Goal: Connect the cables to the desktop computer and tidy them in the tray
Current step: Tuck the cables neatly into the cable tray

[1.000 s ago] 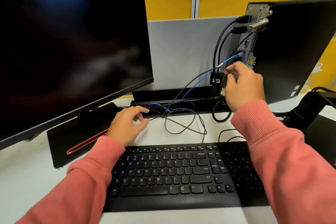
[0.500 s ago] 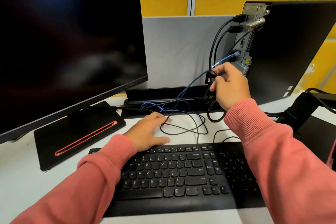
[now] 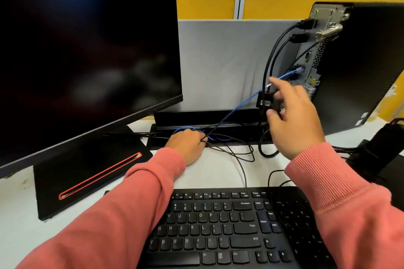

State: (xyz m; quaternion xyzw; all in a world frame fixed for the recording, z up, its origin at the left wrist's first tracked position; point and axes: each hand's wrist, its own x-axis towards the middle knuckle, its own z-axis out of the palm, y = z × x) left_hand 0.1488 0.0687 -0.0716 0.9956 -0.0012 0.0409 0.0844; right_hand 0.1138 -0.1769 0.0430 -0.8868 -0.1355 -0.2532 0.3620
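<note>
The black desktop computer stands at the back right, its rear panel facing left. Two black plugs sit in its upper ports and a blue cable runs from a lower port down to the black cable tray along the desk's back edge. My right hand is just left of the rear panel, thumb and curled fingers on a small black adapter block, index finger raised. My left hand rests at the tray's front, fingers pinched on thin black cables that loop over the desk.
A large dark monitor fills the left, on a black base with a red slot. A black keyboard lies in front. A black device with cables sits at the right edge. A grey partition backs the desk.
My left hand has moved forward from the desk to the tray and closed on the black cables. My right hand's fingers have spread, the index finger lifting off the cables.
</note>
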